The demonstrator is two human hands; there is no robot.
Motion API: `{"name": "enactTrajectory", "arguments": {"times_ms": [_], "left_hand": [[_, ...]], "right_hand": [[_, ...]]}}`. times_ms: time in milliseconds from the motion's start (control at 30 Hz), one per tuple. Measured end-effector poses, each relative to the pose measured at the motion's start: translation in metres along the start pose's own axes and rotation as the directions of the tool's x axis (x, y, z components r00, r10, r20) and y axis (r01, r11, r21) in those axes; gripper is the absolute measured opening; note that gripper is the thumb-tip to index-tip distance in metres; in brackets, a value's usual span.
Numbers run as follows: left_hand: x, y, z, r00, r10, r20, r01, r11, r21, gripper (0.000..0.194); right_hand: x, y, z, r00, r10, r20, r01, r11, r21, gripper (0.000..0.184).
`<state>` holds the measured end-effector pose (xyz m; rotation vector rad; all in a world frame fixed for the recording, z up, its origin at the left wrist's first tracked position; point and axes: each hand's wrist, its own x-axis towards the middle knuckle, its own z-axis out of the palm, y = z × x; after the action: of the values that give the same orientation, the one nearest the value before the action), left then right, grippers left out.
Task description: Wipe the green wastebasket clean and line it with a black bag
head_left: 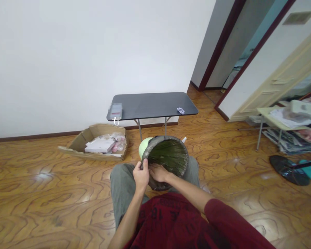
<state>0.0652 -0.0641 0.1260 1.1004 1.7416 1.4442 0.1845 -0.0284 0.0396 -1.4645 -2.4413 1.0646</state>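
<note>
A pale green trash bin (144,146) is tilted between my knees, its mouth towards me. A dark garbage bag (172,155) lines the inside and is folded over the rim. My left hand (141,176) grips the bag at the left of the rim, thumb on top, fingers partly hidden. Just inside the mouth, my right hand (158,172) lies against the bag's inner wall with its fingers stretched out. What lies deeper in the bin is too dark to make out.
Ahead stands a black folding table (150,103) with a blurred packet (116,111) and a crumpled purple piece (180,110). A cardboard box (77,141) with papers and plastic is on the floor at left. A cluttered small table (268,112) and a black round base (287,169) stand right.
</note>
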Motion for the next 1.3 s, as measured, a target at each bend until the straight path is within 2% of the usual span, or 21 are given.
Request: {"name": "enactTrajectory", "arguments": {"times_ms": [100,267,400,567,667,733,767,833,867,900,967,1033,1133,1233,1300], "left_hand": [[0.0,0.006,-0.004,1.0,-0.005,-0.003,0.005,1.0,0.005,0.055],[-0.001,0.012,-0.005,0.998,0.032,0.045,-0.034,0.999,0.036,0.053],[-0.002,0.013,-0.005,0.995,0.056,0.087,-0.061,0.997,0.055,0.053],[0.003,0.012,-0.005,0.996,0.049,0.071,-0.052,0.998,0.039,0.055],[0.014,0.004,-0.007,0.999,0.014,0.038,-0.015,1.0,0.015,0.058],[0.026,-0.004,-0.012,0.999,-0.032,0.006,0.032,0.999,0.003,0.061],[0.033,-0.009,-0.014,0.998,-0.058,-0.008,0.058,0.998,0.001,0.062],[0.047,-0.017,-0.019,0.995,-0.096,-0.008,0.096,0.995,0.005,0.065],[0.054,-0.02,-0.021,0.994,-0.108,-0.001,0.108,0.994,0.008,0.066],[0.061,-0.021,-0.022,0.993,-0.113,0.009,0.113,0.993,0.011,0.067],[0.074,-0.021,-0.021,0.994,-0.105,0.031,0.104,0.994,0.016,0.067],[0.084,-0.018,-0.019,0.993,-0.097,0.068,0.097,0.995,0.011,0.065],[0.096,-0.01,-0.015,0.984,-0.103,0.148,0.105,0.995,-0.003,0.061],[0.106,-0.006,-0.015,0.973,-0.096,0.208,0.103,0.994,-0.022,0.06],[0.113,-0.006,-0.016,0.968,-0.103,0.23,0.111,0.993,-0.023,0.06]], "right_hand": [[-0.005,0.007,-0.01,0.993,0.076,0.095,-0.07,0.995,-0.066,0.055],[-0.008,0.02,-0.015,0.992,0.125,0.032,-0.114,0.963,-0.243,0.061],[0.001,0.029,-0.008,0.987,0.148,0.06,-0.125,0.952,-0.28,0.061],[0.012,0.025,-0.009,0.986,0.164,-0.007,-0.163,0.968,-0.191,0.056],[0.002,0.012,-0.03,0.983,0.043,-0.18,-0.065,0.991,-0.118,0.045],[-0.014,0.006,-0.054,0.931,-0.055,-0.361,0.006,0.991,-0.136,0.041],[-0.023,0.005,-0.067,0.878,-0.056,-0.475,-0.018,0.989,-0.149,0.042],[-0.039,0.012,-0.093,0.718,0.004,-0.696,-0.137,0.981,-0.136,0.042],[-0.044,0.018,-0.104,0.644,0.037,-0.764,-0.197,0.973,-0.119,0.046],[-0.047,0.026,-0.113,0.612,0.064,-0.788,-0.23,0.968,-0.1,0.051],[-0.048,0.045,-0.124,0.648,0.15,-0.747,-0.257,0.966,-0.029,0.049],[-0.044,0.063,-0.127,0.685,0.234,-0.691,-0.284,0.958,0.042,0.039],[-0.038,0.082,-0.125,0.665,0.345,-0.663,-0.318,0.933,0.167,0.038],[-0.032,0.09,-0.119,0.689,0.444,-0.573,-0.267,0.89,0.369,0.05],[-0.027,0.091,-0.112,0.699,0.489,-0.522,-0.183,0.828,0.531,0.053]]}}
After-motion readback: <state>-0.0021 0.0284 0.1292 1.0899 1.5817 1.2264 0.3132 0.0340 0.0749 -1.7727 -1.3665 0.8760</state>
